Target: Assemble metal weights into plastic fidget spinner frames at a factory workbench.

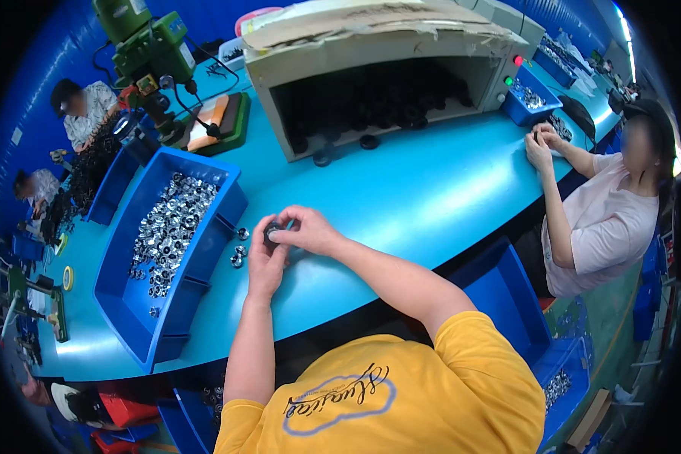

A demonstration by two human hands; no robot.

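Observation:
Above the turquoise table (310, 303), a small round black part (272, 231) is held between my two hands. My left hand (262, 261) has its fingers wrapped round one side of it. From the right, my right hand (310, 229) pinches the same part, its thumb lying across the face. Several small shiny metal pieces (238, 256) lie on the table just left of my hands. Beside them stands a blue bin (193, 303) with many more silver metal pieces (174, 219) in it.
Ahead stands a pale metal box (265, 98) with an open front and dark round parts inside. A green drill press (159, 60) is at the back left. On the right, a co-worker (601, 204) sits at the table. Blue bins (499, 295) stand below the table edge.

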